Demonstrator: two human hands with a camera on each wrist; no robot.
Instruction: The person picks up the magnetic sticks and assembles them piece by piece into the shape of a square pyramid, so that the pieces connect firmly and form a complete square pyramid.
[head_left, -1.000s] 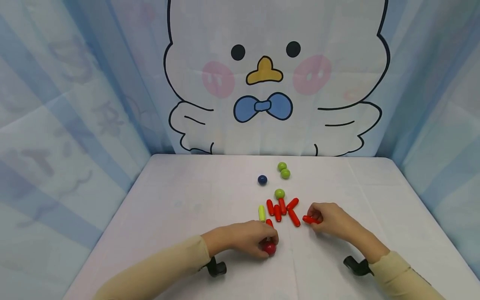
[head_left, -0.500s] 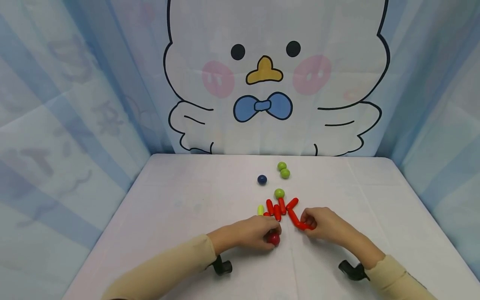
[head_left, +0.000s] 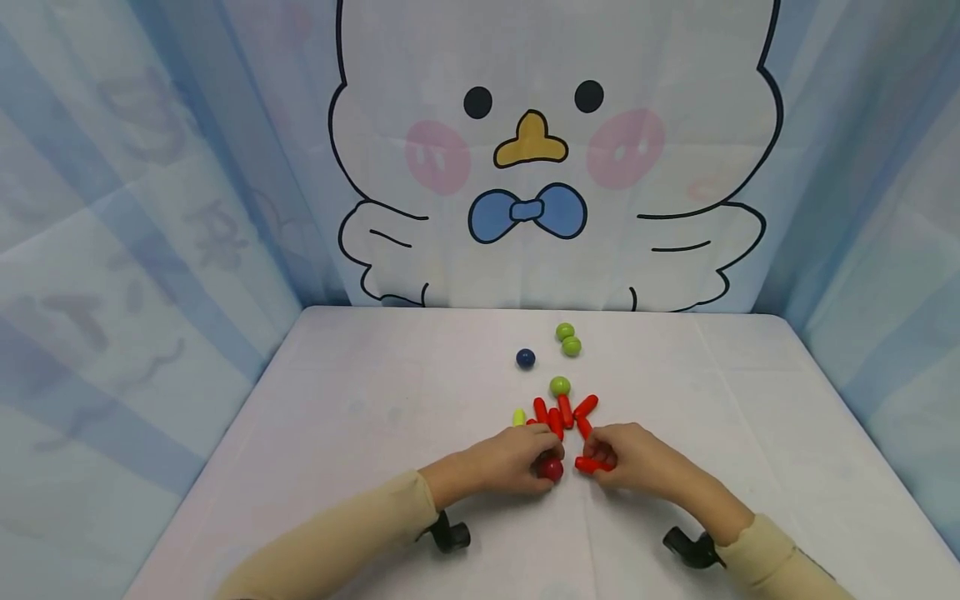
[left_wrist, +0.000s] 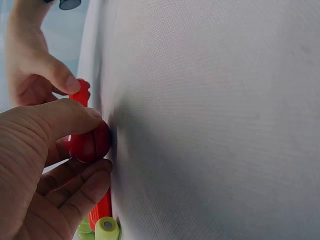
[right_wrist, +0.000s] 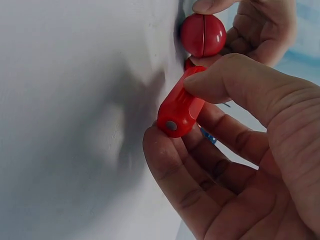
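Note:
My left hand (head_left: 506, 461) pinches a dark red ball (head_left: 552, 470), with a seam round its middle, low over the white table. Opposite it, my right hand (head_left: 637, 458) grips a red rod (right_wrist: 182, 107) between thumb and fingers; a silvery dot marks the rod's end. The rod points toward the ball. In the head view a small gap shows between them. Just beyond the hands lie several more red rods (head_left: 566, 412), one touching a green ball (head_left: 559, 386). A yellow-green rod (head_left: 519, 417) is partly covered by my left hand.
Farther back on the white table (head_left: 390, 375) sit a dark blue ball (head_left: 526, 358) and two green balls (head_left: 567, 339) side by side. A curtain with a cartoon bird (head_left: 528, 142) hangs behind the table's far edge.
My right hand has carried the red rod left and nearer to me, past the other rods. My left hand has shifted slightly right and away from me with the red ball.

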